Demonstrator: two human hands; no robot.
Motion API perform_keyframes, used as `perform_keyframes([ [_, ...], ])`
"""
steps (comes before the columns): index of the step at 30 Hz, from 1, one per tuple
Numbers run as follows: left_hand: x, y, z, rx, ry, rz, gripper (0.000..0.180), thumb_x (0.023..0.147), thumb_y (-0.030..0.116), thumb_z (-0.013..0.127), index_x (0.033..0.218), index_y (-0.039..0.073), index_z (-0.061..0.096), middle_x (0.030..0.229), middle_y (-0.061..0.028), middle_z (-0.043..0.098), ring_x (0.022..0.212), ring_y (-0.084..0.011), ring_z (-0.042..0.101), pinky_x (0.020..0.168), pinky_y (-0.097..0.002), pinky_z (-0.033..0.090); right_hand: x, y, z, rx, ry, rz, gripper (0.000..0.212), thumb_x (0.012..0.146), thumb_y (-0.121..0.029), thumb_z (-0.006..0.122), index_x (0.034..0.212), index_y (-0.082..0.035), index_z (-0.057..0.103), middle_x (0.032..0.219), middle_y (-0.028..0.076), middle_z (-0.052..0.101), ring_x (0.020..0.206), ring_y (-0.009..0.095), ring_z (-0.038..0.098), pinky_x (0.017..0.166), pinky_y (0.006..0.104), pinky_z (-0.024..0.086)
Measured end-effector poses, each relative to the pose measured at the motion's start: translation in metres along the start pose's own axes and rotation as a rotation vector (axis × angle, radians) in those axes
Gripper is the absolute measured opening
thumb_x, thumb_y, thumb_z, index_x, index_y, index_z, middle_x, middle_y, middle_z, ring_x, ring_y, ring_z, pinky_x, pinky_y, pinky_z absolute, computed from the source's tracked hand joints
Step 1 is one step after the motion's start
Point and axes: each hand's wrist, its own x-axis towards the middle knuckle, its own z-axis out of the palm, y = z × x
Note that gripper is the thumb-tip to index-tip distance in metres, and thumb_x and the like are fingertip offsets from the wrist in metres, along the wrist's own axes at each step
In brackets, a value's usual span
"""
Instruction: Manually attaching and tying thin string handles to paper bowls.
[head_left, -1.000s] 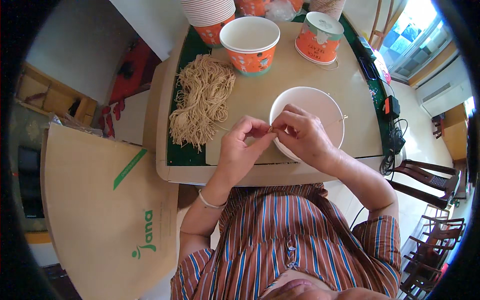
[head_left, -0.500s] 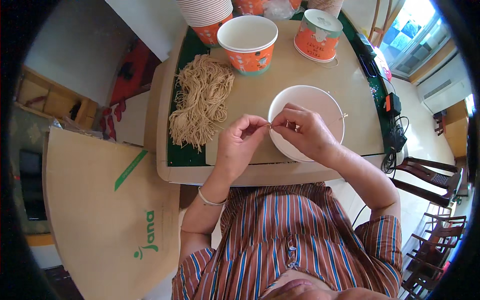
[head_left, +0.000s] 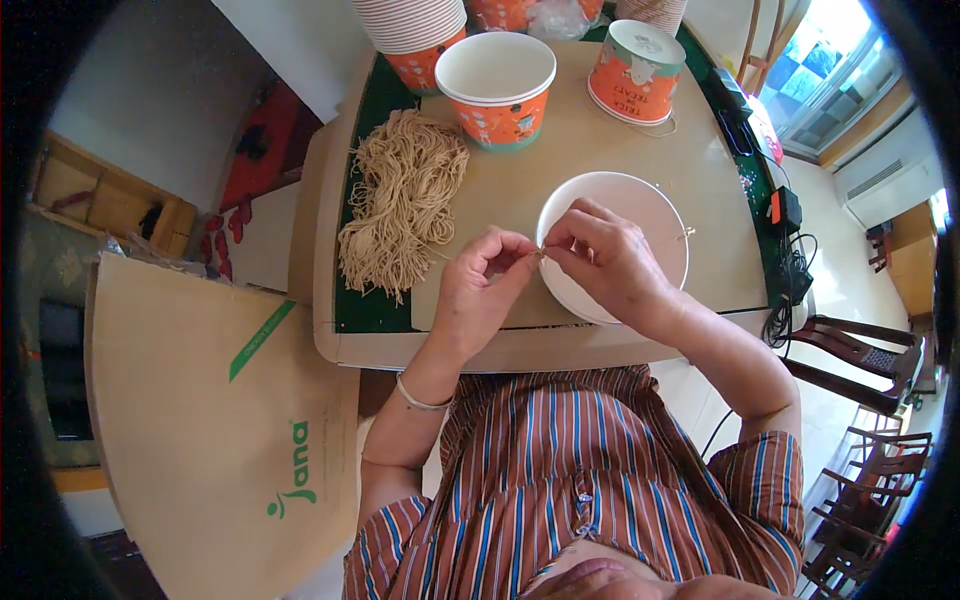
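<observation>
At the left rim of a white paper bucket (head_left: 655, 215), both my hands meet fingertip to fingertip. My left hand (head_left: 482, 290) pinches a short bit of beige cord at that rim. My right hand (head_left: 625, 262) pinches the same cord from the bucket side, its wrist over the bucket's near rim. Most of the cord is hidden by the fingers. A knotted cord end (head_left: 688, 232) sticks out at the bucket's right rim. Left of the bucket lies a loose bundle of beige cords (head_left: 405, 195).
Behind stand an orange paper bucket (head_left: 498, 110), a bucket stack (head_left: 412, 35) and an upturned orange bucket (head_left: 637, 72) with a cord at its rim. Black adapters and cables (head_left: 790, 235) lie along the table's right edge. A large carton (head_left: 220, 420) stands at the left.
My fingers have shifted very slightly at the bucket's left rim, still pinching the cord. The other things stay put.
</observation>
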Motion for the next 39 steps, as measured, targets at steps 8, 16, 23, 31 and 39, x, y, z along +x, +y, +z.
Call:
perform_keyframes([
  [8,-0.002,-0.001,0.0,-0.011,-0.01,-0.009,0.006,0.091,0.004,0.069,0.095,0.004,0.065,0.086,0.0031,0.065,0.081,-0.0039,0.059,0.074,-0.0198,0.048,0.001,0.004,0.003,0.102,-0.001,0.086,0.012,0.084,-0.01,0.071,0.089,0.0,0.067,0.083,0.015,0.066,0.072,0.028,0.066,0.067,0.0368,0.052],
  [16,-0.003,0.001,0.002,-0.037,-0.008,-0.052,0.003,0.092,0.005,0.067,0.095,0.004,0.066,0.085,0.0028,0.066,0.08,-0.0039,0.059,0.074,-0.0203,0.049,0.001,0.01,0.001,0.171,-0.088,0.201,0.013,0.09,-0.01,0.068,0.096,0.001,0.068,0.076,0.001,0.065,0.067,0.006,0.057,0.062,0.0238,0.049],
  [23,-0.004,-0.001,0.003,-0.034,0.0,-0.04,0.007,0.09,0.004,0.07,0.095,0.002,0.066,0.088,0.0005,0.064,0.078,-0.0051,0.058,0.072,-0.0216,0.049,0.003,0.0,-0.003,0.383,-0.168,0.392,0.013,0.091,-0.01,0.067,0.099,0.0,0.068,0.079,0.001,0.066,0.067,0.006,0.058,0.06,0.0212,0.048],
  [31,-0.005,-0.004,0.006,-0.11,-0.001,-0.071,0.006,0.09,0.003,0.069,0.095,0.004,0.066,0.087,0.0028,0.064,0.078,-0.0032,0.057,0.071,-0.0197,0.048,0.003,0.003,0.0,0.477,-0.159,0.397,0.011,0.092,-0.009,0.066,0.096,0.001,0.064,0.08,0.002,0.066,0.067,0.006,0.059,0.06,0.021,0.049],
  [39,-0.006,-0.007,0.007,-0.142,0.008,-0.101,0.004,0.091,0.005,0.068,0.095,0.004,0.066,0.084,0.0047,0.061,0.076,-0.0017,0.054,0.069,-0.018,0.045,-0.007,0.002,0.006,0.188,-0.075,0.259,0.011,0.092,-0.008,0.065,0.097,0.002,0.065,0.077,0.005,0.067,0.067,0.008,0.062,0.061,0.0245,0.051],
])
